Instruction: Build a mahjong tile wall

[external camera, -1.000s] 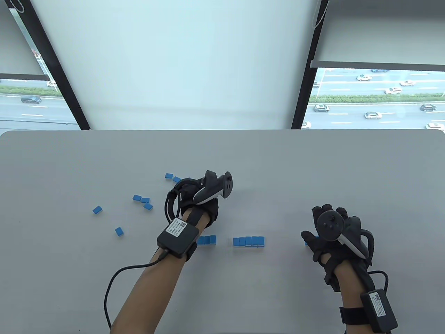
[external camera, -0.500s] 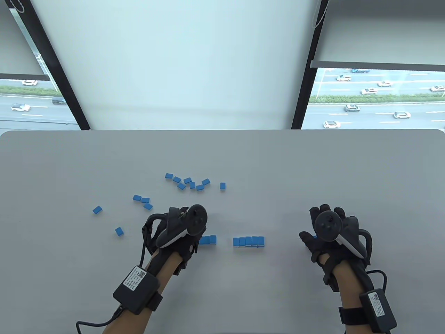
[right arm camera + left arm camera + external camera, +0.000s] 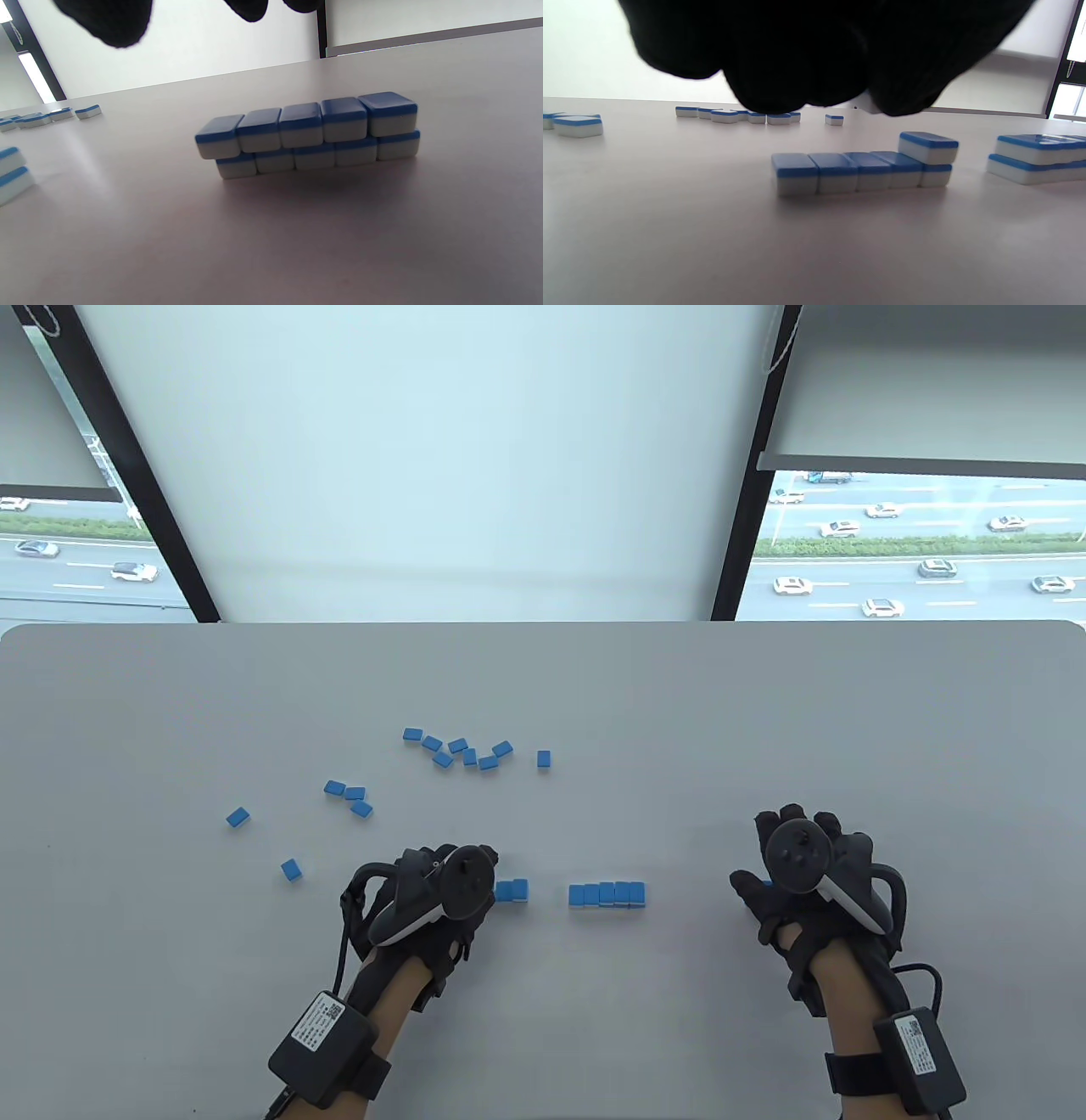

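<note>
My left hand hovers over the left wall segment, hiding most of it from above. In the left wrist view that segment is a single row with one stacked tile on its right end. My curled left fingers pinch a tile; only its white corner shows. The middle segment is two layers high. My right hand rests, fingers relaxed, over the right segment, a two-layer wall; its fingertips hang above it without touching.
Loose blue-backed tiles lie face down beyond the walls: a cluster at centre, one single tile to its right, a trio and two strays further left. The grey table ends at a window wall.
My left hand has drawn back from the loose cluster towards me and come down over the left segment. The right hand has hardly moved.
</note>
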Demonstrator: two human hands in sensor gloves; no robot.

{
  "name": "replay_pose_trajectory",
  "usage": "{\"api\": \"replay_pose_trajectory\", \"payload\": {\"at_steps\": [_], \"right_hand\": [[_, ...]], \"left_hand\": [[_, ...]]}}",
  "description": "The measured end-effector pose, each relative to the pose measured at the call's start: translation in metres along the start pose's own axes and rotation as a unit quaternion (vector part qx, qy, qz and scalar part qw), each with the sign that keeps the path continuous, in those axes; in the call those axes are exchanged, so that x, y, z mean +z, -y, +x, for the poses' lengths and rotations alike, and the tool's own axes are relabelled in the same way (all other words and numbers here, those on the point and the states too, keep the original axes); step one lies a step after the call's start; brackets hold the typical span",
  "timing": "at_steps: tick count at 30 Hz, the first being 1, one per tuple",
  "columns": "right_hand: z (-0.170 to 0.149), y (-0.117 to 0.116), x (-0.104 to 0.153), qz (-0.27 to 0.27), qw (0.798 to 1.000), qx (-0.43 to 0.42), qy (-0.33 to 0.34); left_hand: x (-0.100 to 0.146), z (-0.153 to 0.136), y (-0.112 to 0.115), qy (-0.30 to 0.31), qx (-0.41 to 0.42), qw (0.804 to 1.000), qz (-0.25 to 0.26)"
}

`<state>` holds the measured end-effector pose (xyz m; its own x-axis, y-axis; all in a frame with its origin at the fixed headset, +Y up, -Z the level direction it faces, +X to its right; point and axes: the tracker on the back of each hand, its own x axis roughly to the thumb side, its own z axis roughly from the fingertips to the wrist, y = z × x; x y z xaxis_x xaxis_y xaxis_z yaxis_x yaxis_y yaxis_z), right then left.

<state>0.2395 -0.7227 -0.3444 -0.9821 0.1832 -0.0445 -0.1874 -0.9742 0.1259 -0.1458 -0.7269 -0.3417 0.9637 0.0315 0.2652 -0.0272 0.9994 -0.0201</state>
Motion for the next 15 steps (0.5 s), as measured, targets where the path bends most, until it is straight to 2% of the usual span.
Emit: {"api": "replay_pose_trajectory", "payload": {"at_steps": [15], "right_hand": [[0.000,-0.001,-0.001,0.004,1.000,0.004,-0.003]], "left_hand": [[-0.008,0.007,0.015,0.007,-0.029,0.999,-0.012]]}}
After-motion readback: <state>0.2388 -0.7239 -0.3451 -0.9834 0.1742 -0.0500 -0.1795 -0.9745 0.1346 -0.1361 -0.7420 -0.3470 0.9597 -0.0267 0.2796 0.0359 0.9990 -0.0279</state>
